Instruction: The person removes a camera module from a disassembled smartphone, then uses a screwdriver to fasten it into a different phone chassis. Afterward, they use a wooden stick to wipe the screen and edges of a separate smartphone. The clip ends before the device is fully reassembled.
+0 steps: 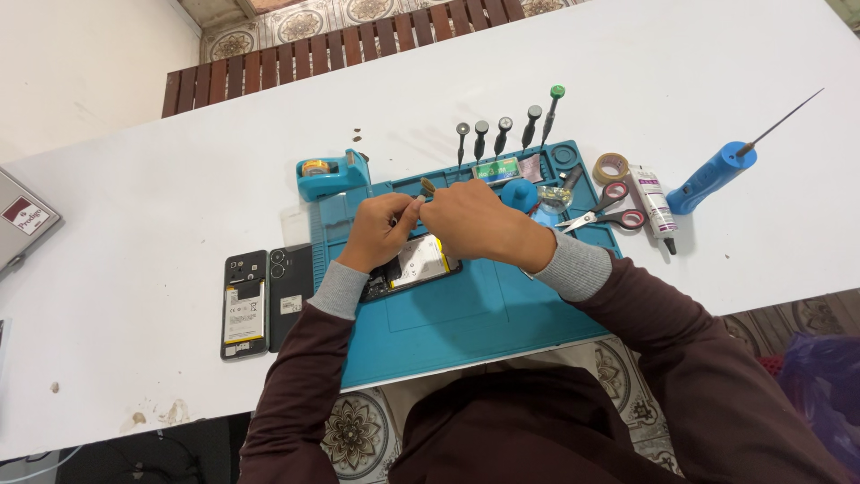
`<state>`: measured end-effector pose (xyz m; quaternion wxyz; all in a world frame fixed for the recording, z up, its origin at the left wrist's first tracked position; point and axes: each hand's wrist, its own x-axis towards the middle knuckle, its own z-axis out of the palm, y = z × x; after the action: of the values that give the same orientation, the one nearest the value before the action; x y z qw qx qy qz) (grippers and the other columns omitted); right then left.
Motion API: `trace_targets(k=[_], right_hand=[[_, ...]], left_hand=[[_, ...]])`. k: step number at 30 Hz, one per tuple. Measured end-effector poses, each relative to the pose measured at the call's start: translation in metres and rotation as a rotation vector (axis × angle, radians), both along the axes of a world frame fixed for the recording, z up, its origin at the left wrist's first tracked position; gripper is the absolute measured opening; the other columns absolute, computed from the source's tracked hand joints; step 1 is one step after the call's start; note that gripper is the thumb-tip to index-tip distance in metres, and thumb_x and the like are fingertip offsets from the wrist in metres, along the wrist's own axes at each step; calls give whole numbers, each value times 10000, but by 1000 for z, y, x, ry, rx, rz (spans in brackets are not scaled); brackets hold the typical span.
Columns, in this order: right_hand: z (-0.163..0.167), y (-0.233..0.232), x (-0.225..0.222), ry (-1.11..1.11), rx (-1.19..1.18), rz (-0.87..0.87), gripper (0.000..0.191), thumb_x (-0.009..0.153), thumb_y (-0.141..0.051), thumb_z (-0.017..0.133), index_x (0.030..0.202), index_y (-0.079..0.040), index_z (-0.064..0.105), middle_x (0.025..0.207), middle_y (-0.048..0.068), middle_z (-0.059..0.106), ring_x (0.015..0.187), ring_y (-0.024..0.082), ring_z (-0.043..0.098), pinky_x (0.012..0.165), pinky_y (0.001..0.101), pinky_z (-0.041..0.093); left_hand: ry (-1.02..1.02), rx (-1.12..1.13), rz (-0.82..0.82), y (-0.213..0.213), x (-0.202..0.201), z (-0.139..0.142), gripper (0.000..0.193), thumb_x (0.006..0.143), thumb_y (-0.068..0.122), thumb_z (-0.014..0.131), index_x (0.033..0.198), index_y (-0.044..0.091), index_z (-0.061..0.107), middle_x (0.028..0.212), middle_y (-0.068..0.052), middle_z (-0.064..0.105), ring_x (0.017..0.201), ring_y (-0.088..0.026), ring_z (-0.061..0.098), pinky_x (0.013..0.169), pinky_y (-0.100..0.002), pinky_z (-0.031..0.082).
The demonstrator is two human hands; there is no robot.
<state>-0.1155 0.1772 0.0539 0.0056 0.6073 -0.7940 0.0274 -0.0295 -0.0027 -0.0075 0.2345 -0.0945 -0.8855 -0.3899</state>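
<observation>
Both hands meet over an opened phone [414,264] lying on the blue work mat [466,314], its pale battery face up, kept under the hands within easy reach. Left hand [381,231] is curled, fingertips pinched near a small brush-tipped tool [426,188]; right hand [473,220] is closed beside it, thumb side touching the left. Which hand actually grips the tool, cannot tell. At 12 o'clock from the hands, a row of screwdrivers [506,130] laid parallel, handles toward the mat. At 2 to 3 o'clock: scissors [609,211], a glue tube [654,202], a blue handled probe [717,175]. At 11 o'clock a tape dispenser [331,175]. At 9 o'clock, off the mat, two more phones [267,300], backs off. White table [134,206]; patterned tile floor, slatted bench beyond.
</observation>
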Motion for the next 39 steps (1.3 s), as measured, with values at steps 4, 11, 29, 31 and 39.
trace_targets(k=[4, 11, 29, 31, 39], right_hand=[[-1, -1, 0, 19, 14, -2, 131, 637, -41, 753, 618, -44, 623, 567, 126, 613, 490, 298, 627, 412, 403, 431], [-4, 1, 4, 70, -108, 48, 172, 606, -80, 794, 596, -49, 625, 568, 116, 610, 499, 283, 624, 412, 401, 425], [2, 1, 6, -39, 4, 131, 150, 666, 19, 740, 610, -13, 605, 649, 136, 622, 537, 295, 653, 432, 408, 468], [4, 0, 5, -48, -16, 143, 155, 630, 20, 751, 608, -1, 599, 672, 140, 618, 538, 315, 648, 426, 418, 468], [27, 1, 9, -183, 116, 42, 134, 696, -42, 750, 720, -23, 620, 653, 143, 653, 586, 317, 667, 495, 434, 506]], left_hand=[[1, -6, -6, 0, 0, 0, 343, 1046, 280, 619, 893, -1, 743, 709, -81, 682, 548, -156, 572, 501, -307, 437], [-36, 16, -6, -2, 0, -2, 348, 1042, 277, 628, 884, -15, 734, 685, -85, 668, 536, -159, 566, 496, -311, 425], [-67, 15, 2, 0, 0, 0, 374, 1037, 288, 633, 824, -6, 724, 599, -61, 588, 489, -130, 473, 459, -319, 357], [-68, 29, -5, 0, 1, 0, 356, 1036, 281, 632, 850, -6, 729, 607, -58, 600, 493, -123, 485, 462, -310, 370], [-91, 13, -15, -2, 0, 1, 295, 1010, 264, 656, 889, 9, 742, 647, -49, 645, 508, -109, 530, 474, -281, 408]])
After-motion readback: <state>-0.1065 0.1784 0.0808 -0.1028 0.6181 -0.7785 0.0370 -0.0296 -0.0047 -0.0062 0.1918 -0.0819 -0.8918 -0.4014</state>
